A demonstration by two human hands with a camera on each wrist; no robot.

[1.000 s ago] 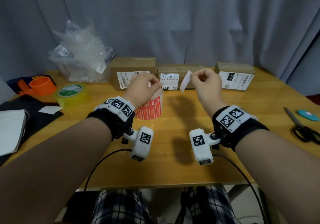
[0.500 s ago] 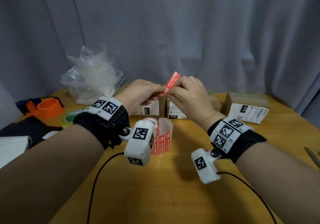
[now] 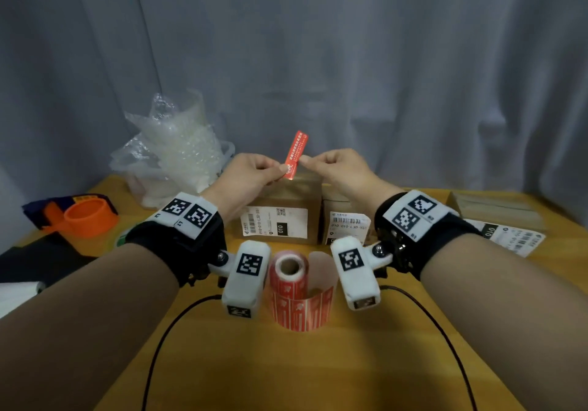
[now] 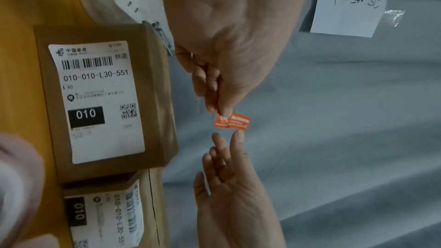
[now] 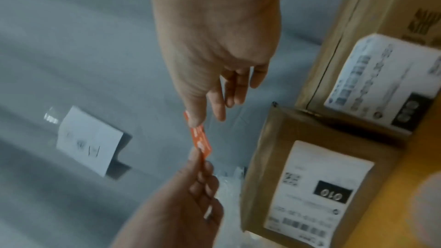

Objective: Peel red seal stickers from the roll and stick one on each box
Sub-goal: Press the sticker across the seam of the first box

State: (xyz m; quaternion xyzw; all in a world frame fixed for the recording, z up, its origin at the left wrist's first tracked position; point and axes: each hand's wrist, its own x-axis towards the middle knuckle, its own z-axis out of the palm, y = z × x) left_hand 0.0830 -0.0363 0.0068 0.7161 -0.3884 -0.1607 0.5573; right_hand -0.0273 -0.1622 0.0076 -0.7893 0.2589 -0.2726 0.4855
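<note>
A red seal sticker (image 3: 296,153) stands upright in the air above the left box (image 3: 280,216). My left hand (image 3: 283,169) pinches its lower end between thumb and forefinger. My right hand (image 3: 304,159) touches the sticker's edge with its thumb; in the right wrist view the other fingers (image 5: 220,108) stay apart from the sticker (image 5: 201,142). The sticker roll (image 3: 289,280) stands on the table below my wrists with a loose strip (image 3: 305,312) curling from it. A middle box (image 3: 345,220) and a right box (image 3: 496,216) sit further right.
A bubble-wrap bag (image 3: 178,156) lies at the back left beside an orange tape dispenser (image 3: 86,216) and a dark pad (image 3: 38,258). A grey curtain (image 3: 350,60) hangs close behind the boxes, with a white paper note (image 4: 346,3) on it.
A second ago my right hand held a white strip and my left was at the roll. Both hands have since come together and risen, and the red sticker now stands in my left fingers.
</note>
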